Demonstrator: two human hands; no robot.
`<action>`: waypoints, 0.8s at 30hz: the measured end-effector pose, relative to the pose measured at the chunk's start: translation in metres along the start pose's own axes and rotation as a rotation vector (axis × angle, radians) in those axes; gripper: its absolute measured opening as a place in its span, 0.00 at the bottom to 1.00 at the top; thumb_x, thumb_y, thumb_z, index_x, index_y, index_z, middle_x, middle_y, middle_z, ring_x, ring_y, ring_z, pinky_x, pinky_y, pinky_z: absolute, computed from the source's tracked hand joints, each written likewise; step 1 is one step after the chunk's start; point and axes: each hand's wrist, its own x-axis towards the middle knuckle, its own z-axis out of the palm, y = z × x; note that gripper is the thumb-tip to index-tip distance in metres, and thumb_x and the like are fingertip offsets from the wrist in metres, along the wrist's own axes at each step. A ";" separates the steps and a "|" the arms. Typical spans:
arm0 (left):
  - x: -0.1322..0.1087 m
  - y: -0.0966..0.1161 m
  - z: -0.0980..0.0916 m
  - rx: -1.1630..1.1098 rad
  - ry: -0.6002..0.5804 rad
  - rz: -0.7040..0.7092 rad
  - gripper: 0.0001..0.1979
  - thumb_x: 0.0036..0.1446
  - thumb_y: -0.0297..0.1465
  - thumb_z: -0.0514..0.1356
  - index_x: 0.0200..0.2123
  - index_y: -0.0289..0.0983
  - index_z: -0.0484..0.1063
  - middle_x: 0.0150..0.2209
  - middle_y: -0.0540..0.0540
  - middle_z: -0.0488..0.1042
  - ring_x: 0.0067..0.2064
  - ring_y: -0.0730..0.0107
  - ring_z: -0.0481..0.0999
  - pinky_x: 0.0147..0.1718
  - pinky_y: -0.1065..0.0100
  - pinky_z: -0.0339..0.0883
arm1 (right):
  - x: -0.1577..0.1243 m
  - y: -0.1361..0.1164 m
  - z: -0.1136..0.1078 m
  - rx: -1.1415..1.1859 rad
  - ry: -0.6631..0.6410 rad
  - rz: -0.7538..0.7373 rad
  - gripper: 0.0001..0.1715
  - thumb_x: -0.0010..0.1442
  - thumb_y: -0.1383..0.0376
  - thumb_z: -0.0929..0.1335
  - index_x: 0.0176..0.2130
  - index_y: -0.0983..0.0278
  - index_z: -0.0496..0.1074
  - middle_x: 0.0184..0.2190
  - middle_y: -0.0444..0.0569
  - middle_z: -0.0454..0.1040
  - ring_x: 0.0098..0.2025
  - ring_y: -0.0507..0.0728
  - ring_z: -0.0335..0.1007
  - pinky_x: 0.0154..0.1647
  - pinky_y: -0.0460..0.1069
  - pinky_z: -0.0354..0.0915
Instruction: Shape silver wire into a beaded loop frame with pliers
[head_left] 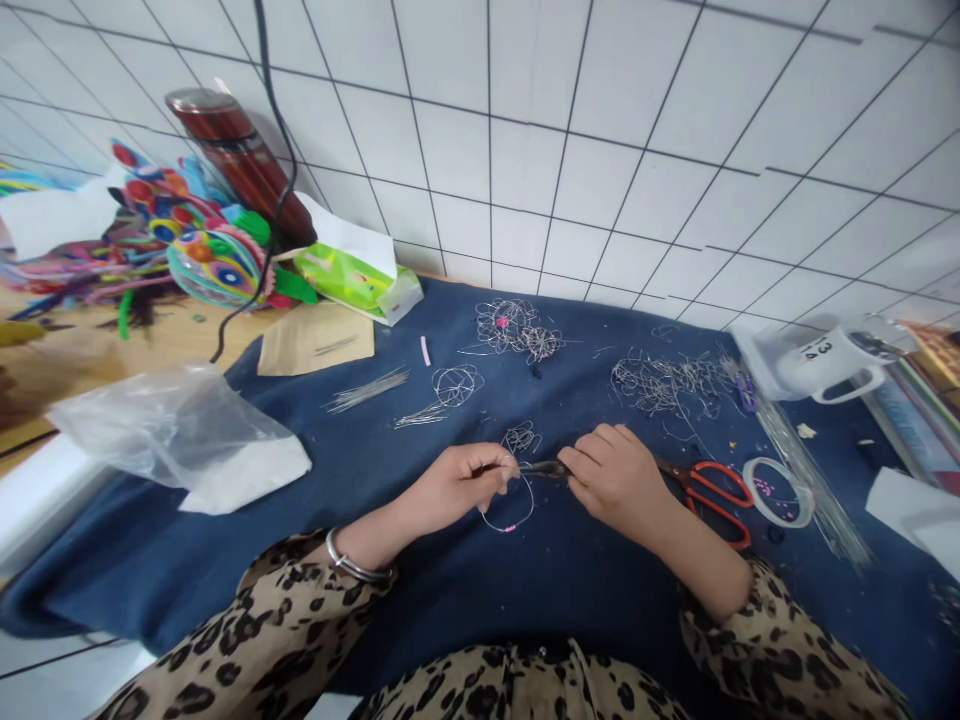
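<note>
Between its thumb and fingers my left hand [469, 478] pinches a thin wire loop [532, 500] that hangs down and carries a few small pink beads [510, 528]. Dark-jawed pliers [547, 468] are gripped in my right hand [616, 474], their tips meeting the wire beside my left fingertips. My right hand hides the pliers' handles. Just beyond my hands lies a small wire coil [522, 437]. Red-handled scissors [724, 487] rest to the right of my right forearm, next to a round clear dish [805, 508] with pink beads in it.
Tangled wire [517, 330] and a larger heap of wire [664, 382] lie on the dark blue cloth [465, 600]. Straight wire pieces [369, 390] are at left, near a plastic bag [180, 410]. A white mug [832, 365] stands right; a red flask [240, 150] leans back left.
</note>
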 end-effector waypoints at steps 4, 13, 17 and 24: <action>0.000 0.000 0.001 0.016 0.007 0.009 0.08 0.58 0.29 0.51 0.30 0.34 0.67 0.25 0.52 0.66 0.22 0.81 0.64 0.24 0.76 0.61 | 0.002 -0.005 -0.005 -0.035 -0.024 -0.004 0.10 0.58 0.68 0.61 0.38 0.64 0.70 0.28 0.48 0.65 0.34 0.55 0.54 0.36 0.51 0.49; 0.000 0.005 0.001 0.018 0.030 0.007 0.08 0.58 0.29 0.51 0.30 0.33 0.67 0.23 0.53 0.65 0.21 0.81 0.63 0.24 0.75 0.59 | 0.002 -0.006 -0.016 -0.038 -0.077 0.065 0.08 0.56 0.67 0.62 0.36 0.64 0.69 0.28 0.49 0.65 0.34 0.56 0.54 0.36 0.52 0.49; 0.000 0.006 0.001 0.023 0.034 0.011 0.08 0.58 0.29 0.51 0.30 0.33 0.67 0.22 0.54 0.64 0.21 0.80 0.63 0.24 0.75 0.59 | 0.001 -0.004 -0.019 -0.029 -0.066 0.080 0.08 0.56 0.67 0.62 0.36 0.64 0.69 0.29 0.48 0.66 0.35 0.56 0.55 0.36 0.52 0.50; 0.000 0.004 0.001 0.051 0.043 0.034 0.08 0.58 0.28 0.51 0.29 0.33 0.67 0.22 0.54 0.64 0.21 0.80 0.63 0.24 0.75 0.58 | 0.000 -0.010 -0.020 0.003 -0.046 0.089 0.09 0.58 0.67 0.61 0.36 0.63 0.69 0.27 0.47 0.66 0.32 0.55 0.56 0.35 0.50 0.50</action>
